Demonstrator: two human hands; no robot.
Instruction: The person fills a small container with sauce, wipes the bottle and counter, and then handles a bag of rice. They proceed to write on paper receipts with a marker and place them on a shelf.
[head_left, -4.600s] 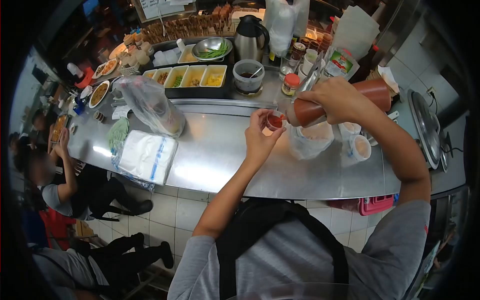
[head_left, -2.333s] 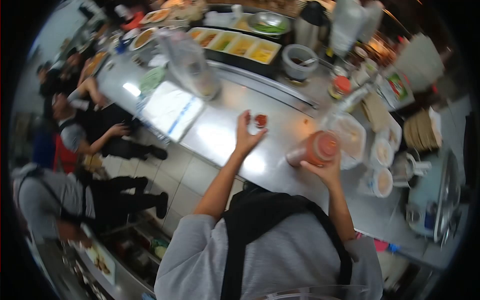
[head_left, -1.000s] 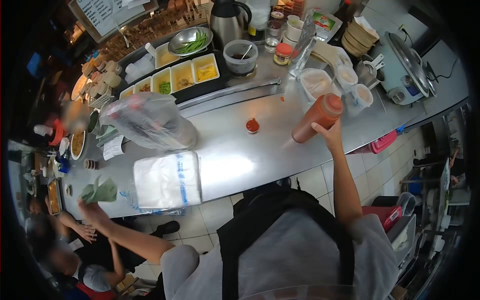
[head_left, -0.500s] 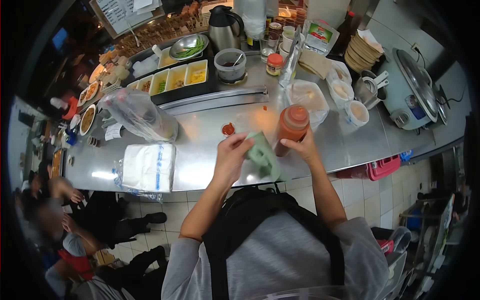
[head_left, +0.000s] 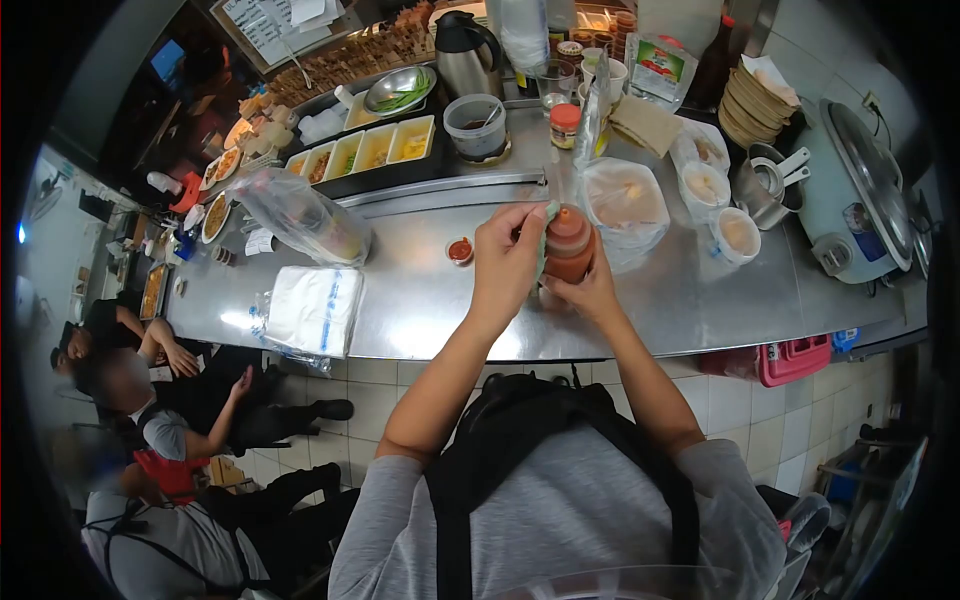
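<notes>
My right hand [head_left: 588,292] is wrapped around the lower part of a squeeze bottle [head_left: 569,238] of red-orange sauce, its nozzle pointing up. In my left hand [head_left: 508,262] a light green cloth [head_left: 544,238] is pinched, mostly hidden behind the fingers. The cloth lies against the left side of the bottle, near its cap. Just left of my left hand, a small cup of red sauce [head_left: 460,250] stands on the steel counter [head_left: 415,290].
A pack of white plastic bags [head_left: 315,308] and a plastic-wrapped bundle [head_left: 305,220] lie left. Topping containers [head_left: 375,150] and a thermos [head_left: 466,60] stand behind; bagged tubs [head_left: 625,205] and a rice cooker [head_left: 850,200] are right. Seated people [head_left: 190,440] are at the lower left.
My left hand has brought the green cloth up and right against the bottle; before, the cloth hung spread out beside it. The camera view has shifted slightly.
</notes>
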